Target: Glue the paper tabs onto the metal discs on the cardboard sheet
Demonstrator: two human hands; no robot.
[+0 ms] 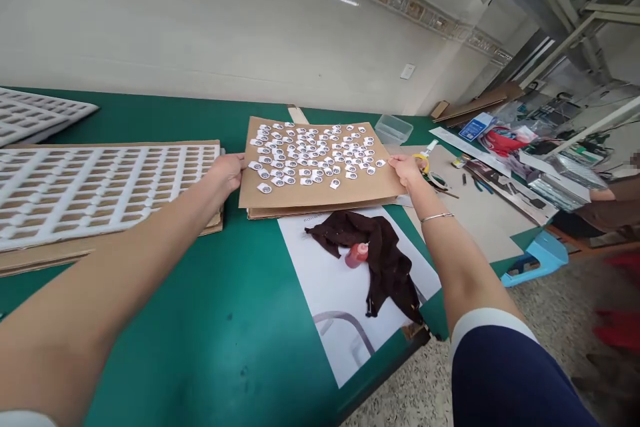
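A brown cardboard sheet [300, 197] bears several small white pieces [305, 153] with dark round marks, spread over its top. My left hand [230, 171] grips the sheet's left edge, and my right hand [404, 169] grips its right edge, fingers closed on both sides. More cardboard shows just beneath the sheet. In front of it, a dark brown cloth [387, 253] and a red bottle [357, 255] lie on a white printed sheet [320, 293].
White lattice panels [115, 190] rest on cardboard at the left. A clear plastic box [394, 129], yellow-handled scissors [421, 161] and tools are on the right of the green table [225, 320]. A blue stool [537, 259] stands beyond its edge; part of a person shows far right.
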